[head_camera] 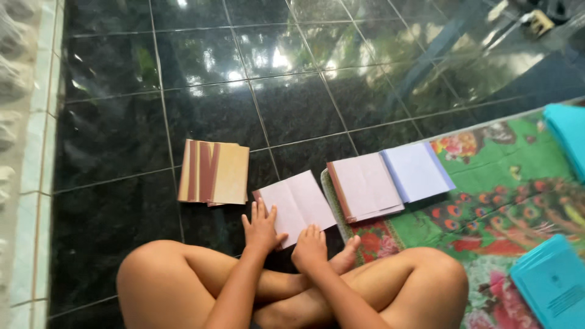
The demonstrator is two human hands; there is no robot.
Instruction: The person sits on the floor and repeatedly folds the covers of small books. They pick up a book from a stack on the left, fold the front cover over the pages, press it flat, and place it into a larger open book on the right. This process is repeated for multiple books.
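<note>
Floor of glossy black square tiles [109, 140] fills most of what you look down on, mirroring light from above; to your right a flowered mat in green, red and pink [487, 183] covers the tiles; you sit cross-legged at the bottom edge, bare knees spread, half on tile and half on mat. On the mat's near edge lies a stack of pale paper booklets with a dark red spine [365, 186], a pale lilac sheet [417, 170] overlapping its right side; turquoise booklets [551, 280] rest at lower right, another turquoise stack [570, 134] at the far right edge. Well to your left, alone on the tiles, sits a pile of tan booklets with brown-red stripes [213, 172]. Directly before you, the pale pink folded paper sheet [298, 204] lies flat on the tiles; your left hand [262, 228] presses it with fingers spread, your right hand [311, 247] rests loosely curled on its near edge, neither clenched around it.
</note>
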